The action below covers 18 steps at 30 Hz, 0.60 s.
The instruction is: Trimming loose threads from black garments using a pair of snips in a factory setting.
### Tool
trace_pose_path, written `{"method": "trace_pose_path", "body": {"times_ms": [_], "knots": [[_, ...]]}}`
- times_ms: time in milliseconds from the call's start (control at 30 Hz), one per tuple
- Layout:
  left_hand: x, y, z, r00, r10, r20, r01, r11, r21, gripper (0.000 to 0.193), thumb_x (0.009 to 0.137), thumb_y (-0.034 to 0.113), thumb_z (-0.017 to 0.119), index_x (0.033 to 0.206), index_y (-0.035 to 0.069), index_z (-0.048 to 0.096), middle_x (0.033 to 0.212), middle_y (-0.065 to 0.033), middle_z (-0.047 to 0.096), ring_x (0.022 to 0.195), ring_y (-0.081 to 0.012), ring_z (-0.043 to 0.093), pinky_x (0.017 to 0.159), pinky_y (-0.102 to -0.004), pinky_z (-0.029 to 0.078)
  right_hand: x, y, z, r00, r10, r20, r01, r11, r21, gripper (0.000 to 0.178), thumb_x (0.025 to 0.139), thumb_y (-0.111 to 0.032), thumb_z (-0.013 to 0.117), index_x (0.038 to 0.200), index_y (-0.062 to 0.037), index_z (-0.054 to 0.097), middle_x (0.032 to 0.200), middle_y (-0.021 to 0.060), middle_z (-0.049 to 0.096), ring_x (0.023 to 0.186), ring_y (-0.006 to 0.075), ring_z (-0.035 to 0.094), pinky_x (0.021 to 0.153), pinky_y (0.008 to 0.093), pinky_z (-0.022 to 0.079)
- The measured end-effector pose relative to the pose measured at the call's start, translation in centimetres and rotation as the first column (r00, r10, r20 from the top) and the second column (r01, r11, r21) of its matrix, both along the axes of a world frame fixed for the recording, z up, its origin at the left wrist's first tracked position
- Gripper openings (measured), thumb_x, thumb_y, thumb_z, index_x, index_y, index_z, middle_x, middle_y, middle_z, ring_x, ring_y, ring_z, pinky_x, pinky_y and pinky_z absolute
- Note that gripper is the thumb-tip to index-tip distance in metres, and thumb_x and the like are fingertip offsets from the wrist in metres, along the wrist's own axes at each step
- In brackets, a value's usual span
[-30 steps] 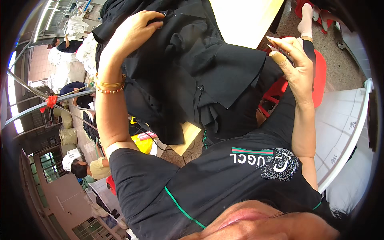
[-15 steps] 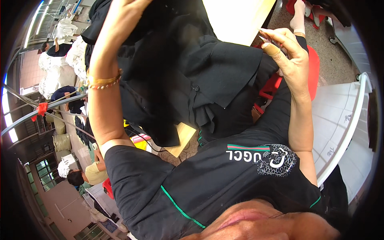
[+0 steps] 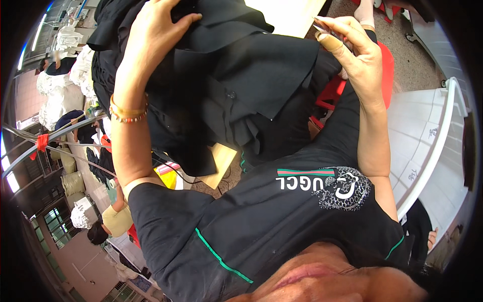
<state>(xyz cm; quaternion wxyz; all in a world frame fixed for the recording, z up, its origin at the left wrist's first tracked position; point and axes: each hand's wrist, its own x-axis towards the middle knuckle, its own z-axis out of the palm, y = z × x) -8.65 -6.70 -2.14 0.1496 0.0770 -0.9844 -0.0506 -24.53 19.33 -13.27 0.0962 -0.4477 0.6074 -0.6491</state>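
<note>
A heap of black garments (image 3: 246,70) lies in front of me and drapes over my lap; a small round button shows on one piece. My left hand (image 3: 158,30) rests on the dark cloth at the far left, thumb spread away from the fingers, whose tips the upper edge cuts off. Raised at the right, my right hand (image 3: 359,58) is closed round small thread snips (image 3: 318,29); the blade tips point left past the thumb, and most of the tool is hidden in the palm. A tan cover wraps that thumb. The snips are near the cloth's right corner.
Behind the cloth is a pale tabletop (image 3: 292,15). A red stool (image 3: 385,75) and a white-railed bin (image 3: 427,136) stand to my right. At left are a metal frame (image 3: 65,135), white cloth piles (image 3: 55,100) and co-workers, one in yellow (image 3: 118,219).
My left hand has come down into view, its thumb now spread over the cloth. The black garment's flap lies spread wider. My right hand still holds the snips.
</note>
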Motion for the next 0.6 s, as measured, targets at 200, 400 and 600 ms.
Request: {"method": "trace_pose_path", "body": {"times_ms": [200,400,600], "knots": [[1.0,-5.7,-3.5,0.948,-0.199,0.248,0.132,0.957,0.260,0.048,0.082,0.005,0.064,0.129,0.002,0.054,0.125,-0.0117,0.058,0.119,-0.0228,0.055,0.104,-0.0302,0.039,-0.1,-0.2,0.2,0.998,0.062,-0.025,-0.062,0.998,0.025,0.030,0.088,-0.005,0.067,0.116,0.0033,0.064,0.100,0.0045,0.058,0.089,0.0103,0.060,0.078,0.0196,0.048],[0.2,-6.7,-4.3,0.969,-0.154,0.192,0.053,0.892,0.449,0.026,0.085,0.006,0.053,0.108,-0.005,0.059,0.106,-0.0140,0.060,0.103,-0.0250,0.056,0.094,-0.0319,0.043,0.1,-3.9,-1.5,0.879,0.464,0.106,-0.266,0.665,-0.698,0.025,0.085,-0.004,0.071,0.108,0.0036,0.066,0.090,0.0029,0.060,0.081,0.0093,0.056,0.073,0.0212,0.043],[-1.0,-0.9,0.7,0.990,0.091,-0.105,-0.044,0.923,0.383,0.017,0.090,0.007,0.046,0.094,-0.005,0.056,0.094,-0.0122,0.060,0.087,-0.0253,0.056,0.079,-0.0294,0.045,1.4,0.4,3.6,0.996,-0.046,0.082,0.037,0.993,0.108,0.024,0.085,-0.004,0.071,0.107,0.0028,0.067,0.094,0.0025,0.059,0.082,0.0085,0.055,0.074,0.0199,0.042]]}}
